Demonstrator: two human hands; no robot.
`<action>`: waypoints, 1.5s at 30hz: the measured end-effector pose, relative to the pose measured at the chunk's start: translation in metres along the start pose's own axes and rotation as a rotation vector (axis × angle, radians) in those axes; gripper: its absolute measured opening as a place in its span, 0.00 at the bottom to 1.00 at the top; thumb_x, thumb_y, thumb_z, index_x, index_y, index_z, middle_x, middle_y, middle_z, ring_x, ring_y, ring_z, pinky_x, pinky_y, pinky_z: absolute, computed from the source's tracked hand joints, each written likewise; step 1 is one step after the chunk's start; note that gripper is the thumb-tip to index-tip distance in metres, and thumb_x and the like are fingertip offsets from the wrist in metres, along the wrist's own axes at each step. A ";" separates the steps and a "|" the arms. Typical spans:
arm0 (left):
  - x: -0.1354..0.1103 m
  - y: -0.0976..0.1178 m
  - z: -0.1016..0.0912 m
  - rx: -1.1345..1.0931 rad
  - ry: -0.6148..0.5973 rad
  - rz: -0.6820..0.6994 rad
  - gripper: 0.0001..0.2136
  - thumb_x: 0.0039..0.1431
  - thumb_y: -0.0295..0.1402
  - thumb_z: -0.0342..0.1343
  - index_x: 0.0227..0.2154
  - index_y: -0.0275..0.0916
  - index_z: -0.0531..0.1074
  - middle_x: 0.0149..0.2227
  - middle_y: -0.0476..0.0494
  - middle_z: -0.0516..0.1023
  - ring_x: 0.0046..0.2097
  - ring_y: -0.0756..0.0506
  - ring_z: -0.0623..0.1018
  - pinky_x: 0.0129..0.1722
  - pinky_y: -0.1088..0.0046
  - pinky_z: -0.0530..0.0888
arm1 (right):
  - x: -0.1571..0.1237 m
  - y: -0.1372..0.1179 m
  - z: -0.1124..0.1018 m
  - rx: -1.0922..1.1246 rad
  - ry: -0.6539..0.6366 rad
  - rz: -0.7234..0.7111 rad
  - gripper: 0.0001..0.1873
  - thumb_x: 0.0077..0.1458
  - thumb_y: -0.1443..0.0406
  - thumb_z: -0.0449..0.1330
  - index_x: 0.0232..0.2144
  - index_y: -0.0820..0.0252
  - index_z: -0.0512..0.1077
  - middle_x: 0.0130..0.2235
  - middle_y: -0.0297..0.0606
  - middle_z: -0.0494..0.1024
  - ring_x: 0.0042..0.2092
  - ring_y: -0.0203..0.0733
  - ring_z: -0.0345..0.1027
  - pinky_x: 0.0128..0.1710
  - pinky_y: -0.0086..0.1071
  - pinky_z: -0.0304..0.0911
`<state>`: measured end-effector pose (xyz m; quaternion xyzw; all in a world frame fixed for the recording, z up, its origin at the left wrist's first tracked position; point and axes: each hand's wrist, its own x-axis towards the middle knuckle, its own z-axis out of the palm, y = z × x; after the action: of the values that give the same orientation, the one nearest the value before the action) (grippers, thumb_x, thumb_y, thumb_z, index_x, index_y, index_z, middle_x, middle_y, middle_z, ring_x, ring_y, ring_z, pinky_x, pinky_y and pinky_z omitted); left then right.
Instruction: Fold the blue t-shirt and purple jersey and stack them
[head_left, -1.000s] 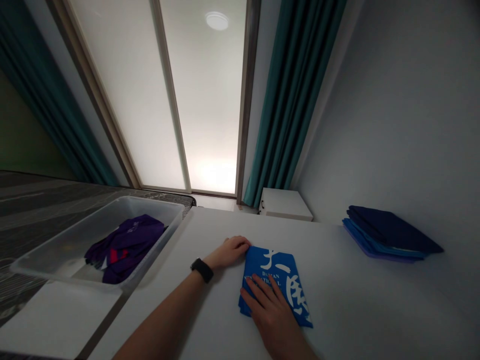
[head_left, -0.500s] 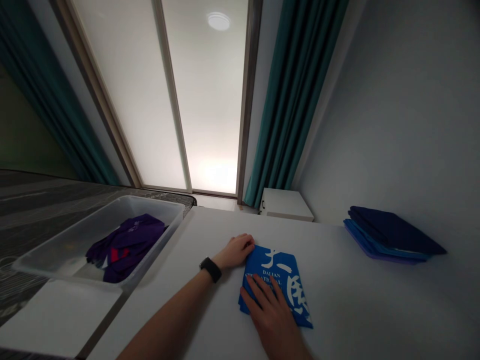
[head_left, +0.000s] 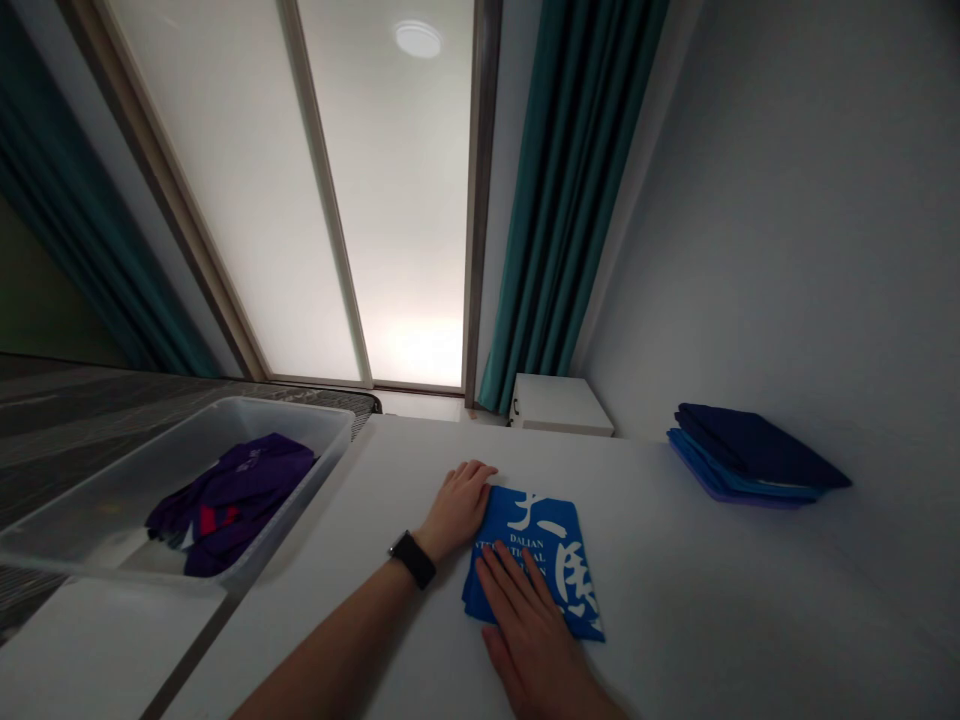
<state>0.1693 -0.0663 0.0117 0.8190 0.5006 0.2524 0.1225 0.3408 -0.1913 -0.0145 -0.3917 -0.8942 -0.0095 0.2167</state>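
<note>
A folded blue cloth (head_left: pixel 541 530) with white printed characters and the word "DALIAN" lies on the white table (head_left: pixel 697 590). My right hand (head_left: pixel 529 625) rests flat on its lower half with the fingers spread, covering part of the print. My left hand (head_left: pixel 457 503), with a black watch (head_left: pixel 413 559) on the wrist, sits against the cloth's upper left edge. Its fingers touch that edge, and I cannot tell whether they pinch it.
A clear plastic bin (head_left: pixel 300 425) with a crumpled purple garment (head_left: pixel 236 505) stands left of the table. Folded blue and navy cloths (head_left: pixel 754 455) lie stacked at the right. A small white cabinet (head_left: pixel 559 405) stands beyond the table, beside teal curtains (head_left: pixel 574 200).
The whole view has shifted slightly, so the scene sits further left. My left wrist has swung inward toward the cloth. Both hands stay on or against the cloth.
</note>
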 end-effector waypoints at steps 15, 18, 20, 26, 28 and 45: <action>-0.039 0.040 0.001 0.138 -0.272 0.166 0.35 0.60 0.54 0.51 0.66 0.44 0.54 0.69 0.36 0.49 0.69 0.33 0.49 0.66 0.48 0.49 | -0.015 0.063 0.022 -0.219 0.040 0.298 0.27 0.66 0.62 0.45 0.66 0.59 0.54 0.68 0.44 0.53 0.69 0.52 0.41 0.62 0.53 0.52; -0.039 0.036 0.000 0.130 -0.298 0.163 0.39 0.57 0.58 0.52 0.66 0.44 0.53 0.70 0.35 0.47 0.69 0.31 0.48 0.65 0.45 0.50 | -0.018 0.069 0.025 -0.151 0.052 0.358 0.28 0.66 0.60 0.45 0.66 0.62 0.55 0.68 0.46 0.54 0.68 0.51 0.44 0.63 0.51 0.52; -0.039 0.035 0.000 0.117 -0.299 0.164 0.40 0.56 0.61 0.50 0.67 0.45 0.52 0.70 0.35 0.46 0.69 0.31 0.47 0.65 0.45 0.50 | -0.019 0.080 0.022 -0.086 0.094 0.483 0.28 0.66 0.59 0.44 0.64 0.63 0.57 0.65 0.49 0.60 0.66 0.52 0.52 0.61 0.50 0.55; -0.040 0.034 0.001 0.090 -0.313 0.156 0.41 0.56 0.62 0.48 0.67 0.46 0.50 0.70 0.35 0.44 0.69 0.30 0.46 0.65 0.43 0.48 | -0.003 0.114 -0.005 0.095 0.062 0.821 0.30 0.61 0.59 0.48 0.62 0.62 0.60 0.49 0.48 0.76 0.53 0.56 0.67 0.54 0.53 0.59; -0.040 0.034 0.001 0.084 -0.306 0.155 0.42 0.56 0.62 0.49 0.67 0.46 0.50 0.70 0.35 0.44 0.69 0.30 0.47 0.65 0.43 0.48 | 0.010 0.121 -0.014 0.191 -0.018 0.888 0.30 0.59 0.58 0.50 0.62 0.64 0.60 0.47 0.48 0.77 0.53 0.54 0.68 0.55 0.50 0.58; -0.043 0.033 0.003 0.083 -0.268 0.161 0.40 0.56 0.60 0.51 0.67 0.47 0.50 0.70 0.37 0.46 0.69 0.31 0.49 0.65 0.42 0.46 | 0.054 0.137 -0.028 0.477 -0.176 0.901 0.06 0.57 0.63 0.55 0.35 0.58 0.69 0.34 0.38 0.77 0.38 0.43 0.71 0.39 0.33 0.62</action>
<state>0.1802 -0.1193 0.0114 0.8872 0.4223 0.1290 0.1336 0.4153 -0.0642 0.0110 -0.6769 -0.6288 0.3221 0.2065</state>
